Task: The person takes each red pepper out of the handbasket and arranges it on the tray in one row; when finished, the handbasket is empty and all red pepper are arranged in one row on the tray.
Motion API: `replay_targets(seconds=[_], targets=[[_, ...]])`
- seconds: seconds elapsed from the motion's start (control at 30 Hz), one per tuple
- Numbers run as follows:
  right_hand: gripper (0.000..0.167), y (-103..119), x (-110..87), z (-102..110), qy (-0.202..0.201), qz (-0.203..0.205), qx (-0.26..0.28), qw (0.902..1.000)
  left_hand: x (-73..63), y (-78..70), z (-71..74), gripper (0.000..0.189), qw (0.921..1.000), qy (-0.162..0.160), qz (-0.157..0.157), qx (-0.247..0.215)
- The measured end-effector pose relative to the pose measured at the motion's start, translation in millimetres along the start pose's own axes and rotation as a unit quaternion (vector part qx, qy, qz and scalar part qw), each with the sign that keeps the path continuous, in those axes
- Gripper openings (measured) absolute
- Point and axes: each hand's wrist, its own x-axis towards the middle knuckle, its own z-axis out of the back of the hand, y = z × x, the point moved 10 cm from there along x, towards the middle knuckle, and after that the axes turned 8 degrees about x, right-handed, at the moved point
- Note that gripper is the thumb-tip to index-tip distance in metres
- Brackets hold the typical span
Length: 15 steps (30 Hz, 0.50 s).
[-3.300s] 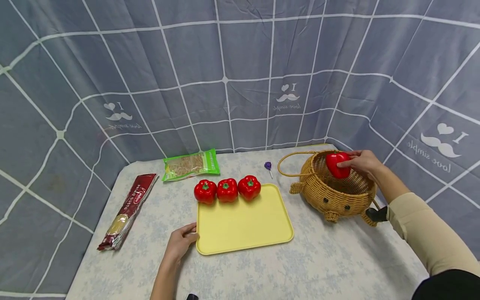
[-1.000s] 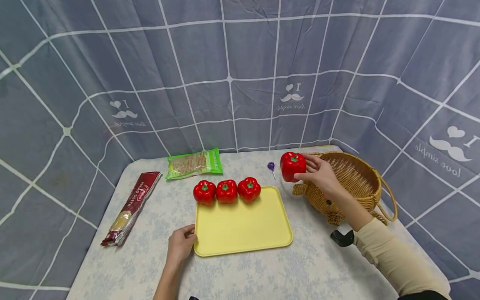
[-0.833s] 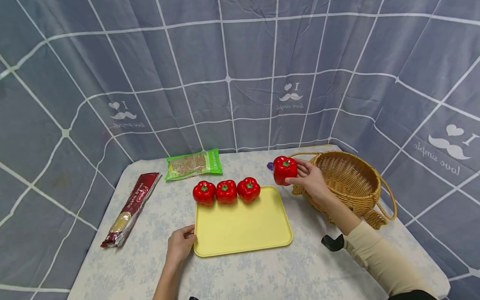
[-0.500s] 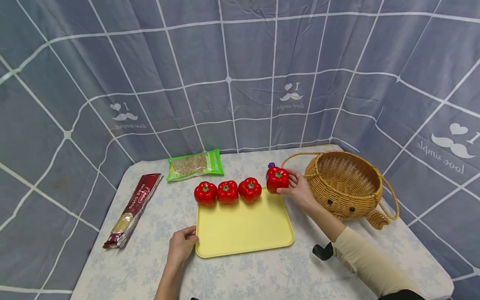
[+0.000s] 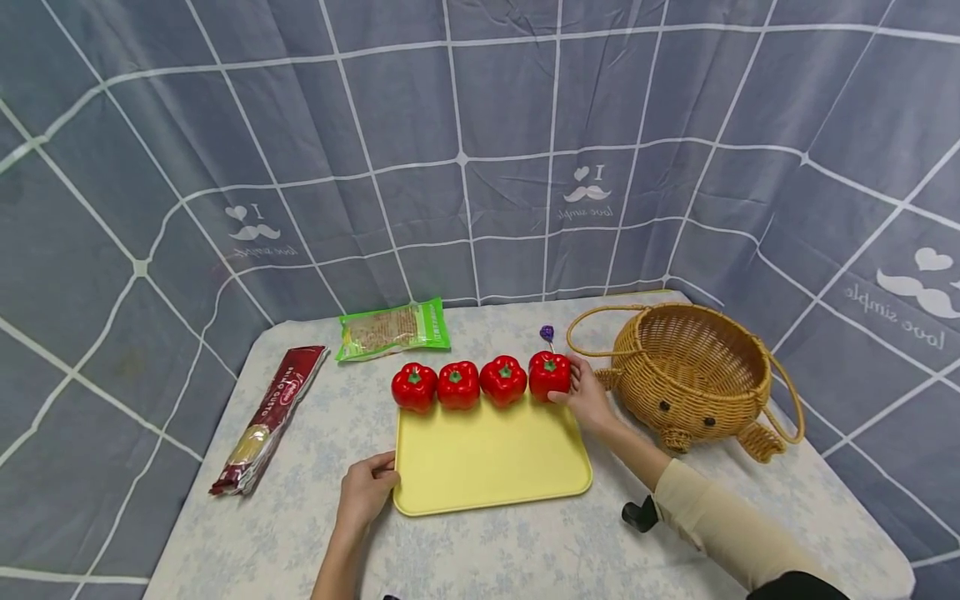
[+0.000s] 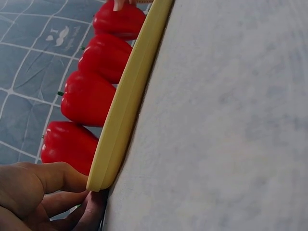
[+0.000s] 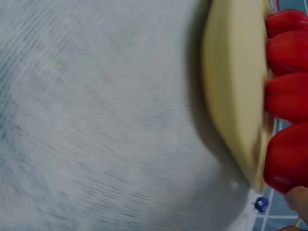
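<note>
My right hand holds a red bell pepper at the far right corner of a yellow tray, with the thumb on its near side. Three more red bell peppers stand in a row along the tray's far edge, to the left of it; the middle one of these has a green stem facing up. At the tray's left side, my left hand pinches the rim. The left wrist view shows its thumb at the tray's corner and the other fingers lower down. The right wrist view catches only a fingertip on the held pepper.
A wicker basket with an animal face and looped handles stands right of the tray. Behind the held pepper lies a purple lollipop. A green food packet lies at the back, a dark red pasta packet on the left.
My right hand has carried the pepper out of the basket, leftward and down to the tray's far right corner, beside the other three. The left hand has stayed at the tray's edge.
</note>
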Motion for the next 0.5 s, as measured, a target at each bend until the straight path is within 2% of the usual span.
replay_targets(seconds=[0.23,0.5], targets=[[0.079,-17.4,2.9,-1.0,-0.001,-0.009,0.021,0.9997,-3.2,2.3,-0.5,0.041,1.0000,0.002,0.003,-0.002],[0.081,-10.1,8.7,-5.1,0.029,0.005,-0.001,0.9996,-1.5,-3.5,0.5,0.042,1.0000,-0.008,-0.005,0.002]])
